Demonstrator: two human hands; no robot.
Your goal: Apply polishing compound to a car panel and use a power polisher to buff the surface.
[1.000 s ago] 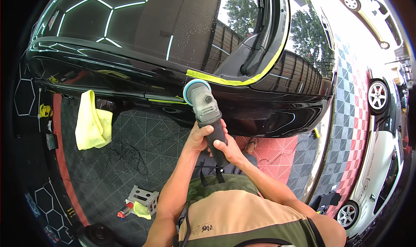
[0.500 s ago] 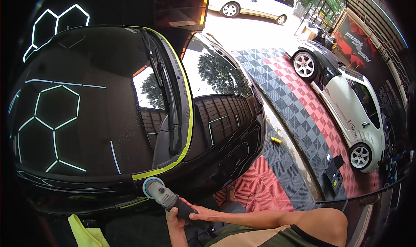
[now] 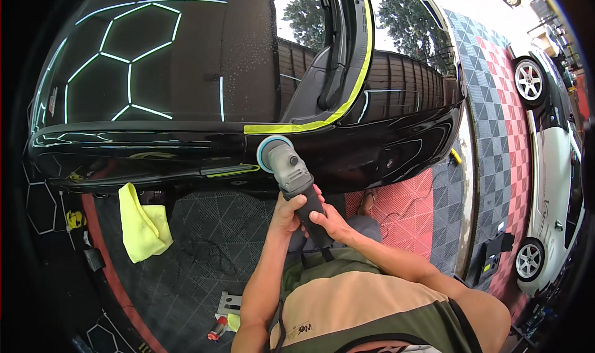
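A grey and black polisher point(image 3: 292, 173) is held in both my hands. Its round pad with a light blue rim lies against or just over the glossy black car's point(image 3: 186, 143) body panel, just below the corner of the yellow-green masking tape point(image 3: 291, 128). My left hand point(image 3: 286, 214) is closed around the left side of the dark handle, thumb on top. My right hand point(image 3: 333, 223) grips the handle from the right, slightly farther back. The pad's working face is hidden. Another tape strip point(image 3: 232, 172) edges the door handle left of the pad.
A yellow cloth point(image 3: 145, 229) hangs by the car's side on my left. Near my left arm, a red-capped bottle point(image 3: 217, 328) is on the tiled floor. A cable point(image 3: 409, 210) crosses red tiles at right. Farther right are a black case point(image 3: 496, 254) and a white-and-black car point(image 3: 551, 167).
My view has turned and shifted, so the car sits higher and farther right, and more floor and torso show. Both hands keep hold of the polisher, its pad still near the tape corner.
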